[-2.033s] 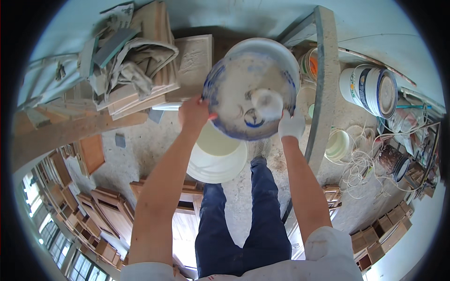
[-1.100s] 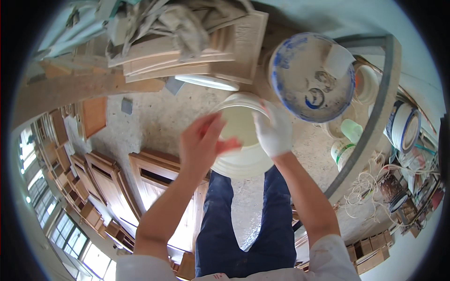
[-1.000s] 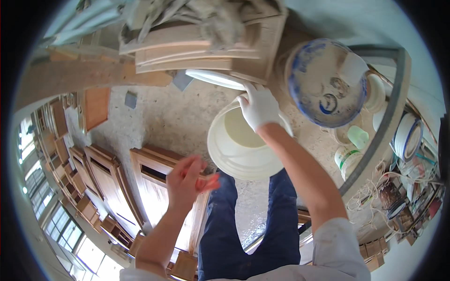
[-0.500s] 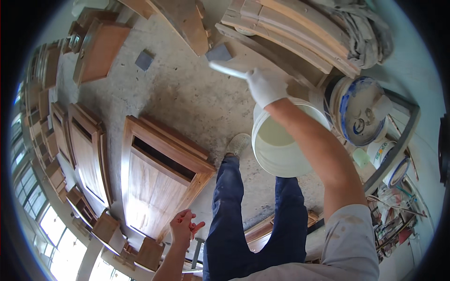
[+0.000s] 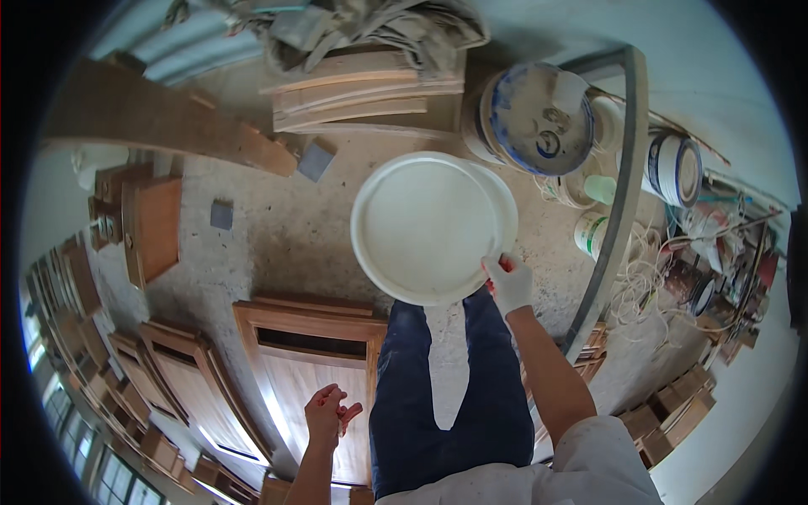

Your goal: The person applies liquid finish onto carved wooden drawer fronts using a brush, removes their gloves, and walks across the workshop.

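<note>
A white bucket (image 5: pixel 421 227) with a pale inside stands on the floor just beyond my legs, its round mouth facing up at me. At its near right rim is my right hand (image 5: pixel 512 286), in a white glove with reddish fingertips showing. Those fingers are closed on the rim. Lower left, my bare left hand (image 5: pixel 324 414) is raised in front of a wooden panel door (image 5: pixel 307 396), apart from the bucket. Its reddish fingers are curled together; whether anything small lies in them is hidden.
Curved wooden pieces (image 5: pixel 353 93) are stacked at the far side under grey cloth (image 5: pixel 362 34). A blue-rimmed paint pail (image 5: pixel 539 118) stands far right behind a grey metal bar (image 5: pixel 610 227). Tangled pale cord (image 5: pixel 640 295) lies right. Panel doors (image 5: pixel 189 379) lean at the left.
My view has turned rightward. My right hand, earlier stretched beyond the bucket with a white stick-like thing, has drawn back to its near rim; that thing no longer shows. The left hand stays curled.
</note>
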A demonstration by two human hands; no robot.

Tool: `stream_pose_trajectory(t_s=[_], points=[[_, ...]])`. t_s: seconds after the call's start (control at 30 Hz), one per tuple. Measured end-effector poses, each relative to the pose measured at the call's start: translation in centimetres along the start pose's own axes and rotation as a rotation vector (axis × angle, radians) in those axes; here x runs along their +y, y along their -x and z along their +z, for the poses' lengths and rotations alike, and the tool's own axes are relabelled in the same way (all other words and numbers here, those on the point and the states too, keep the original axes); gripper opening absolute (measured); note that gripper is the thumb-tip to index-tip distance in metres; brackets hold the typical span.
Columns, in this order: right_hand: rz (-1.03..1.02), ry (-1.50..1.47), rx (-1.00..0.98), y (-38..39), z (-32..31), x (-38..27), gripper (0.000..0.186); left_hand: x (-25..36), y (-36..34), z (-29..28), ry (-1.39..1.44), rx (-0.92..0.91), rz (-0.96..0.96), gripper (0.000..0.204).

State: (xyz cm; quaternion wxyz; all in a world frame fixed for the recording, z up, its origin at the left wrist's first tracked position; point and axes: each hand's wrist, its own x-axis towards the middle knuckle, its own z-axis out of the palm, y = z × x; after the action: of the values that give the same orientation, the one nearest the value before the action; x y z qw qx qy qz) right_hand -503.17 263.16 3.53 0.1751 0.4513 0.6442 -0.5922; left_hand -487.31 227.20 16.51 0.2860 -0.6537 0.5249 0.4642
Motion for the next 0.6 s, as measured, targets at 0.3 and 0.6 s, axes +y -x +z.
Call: stream_pose_trajectory(t_s=[0.3, 0.6], points=[[-0.065, 0.501, 0.264, -8.1, -4.3, 7.1, 0.032, 0.8, 2.4, 2.7, -0.263, -0.027, 0.072, 0.031], [-0.088, 0.334, 0.277, -1.8, -7.4, 8.5, 0.04, 0.0, 5.0, 7.5, -0.243, -0.152, 0.202, 0.028]])
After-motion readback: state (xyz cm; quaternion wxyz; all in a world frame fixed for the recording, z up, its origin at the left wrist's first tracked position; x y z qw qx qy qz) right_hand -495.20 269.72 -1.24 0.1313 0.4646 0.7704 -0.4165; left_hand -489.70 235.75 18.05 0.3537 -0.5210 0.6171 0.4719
